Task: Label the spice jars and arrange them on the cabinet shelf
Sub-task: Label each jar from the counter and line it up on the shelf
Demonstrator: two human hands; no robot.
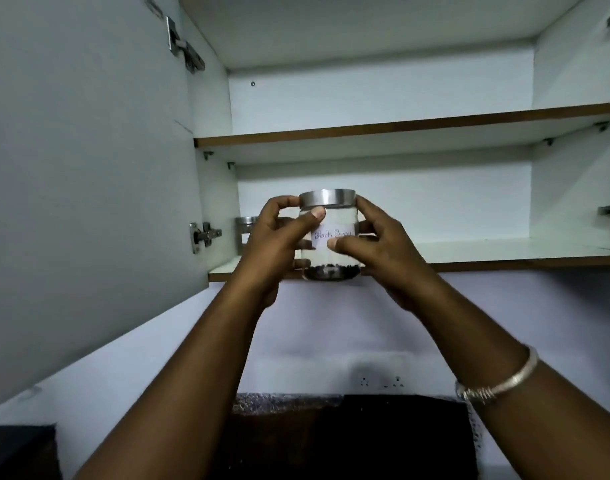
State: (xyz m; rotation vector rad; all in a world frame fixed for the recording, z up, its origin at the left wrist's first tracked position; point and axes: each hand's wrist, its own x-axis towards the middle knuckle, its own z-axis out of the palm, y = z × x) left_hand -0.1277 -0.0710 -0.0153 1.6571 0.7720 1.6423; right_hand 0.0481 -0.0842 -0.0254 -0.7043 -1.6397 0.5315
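Note:
A clear glass spice jar (331,216) with a steel lid and a white handwritten label reading "Black Pepper" is held up in front of the lower cabinet shelf (504,252). Dark peppercorns lie at its bottom. My left hand (275,251) grips its left side, thumb on the glass just under the lid. My right hand (379,247) grips the right side, thumb on the label. The jar's base sits at the shelf's front edge; whether it rests on it I cannot tell. A second steel-lidded jar (245,226) stands on the shelf's far left, mostly hidden by my left hand.
The cabinet's left door (89,168) is swung open at the left. An upper shelf (400,124) runs across above. Hinges (203,235) stick out on the left side wall. Below are a pale wall with a socket (383,381) and a dark counter (348,434).

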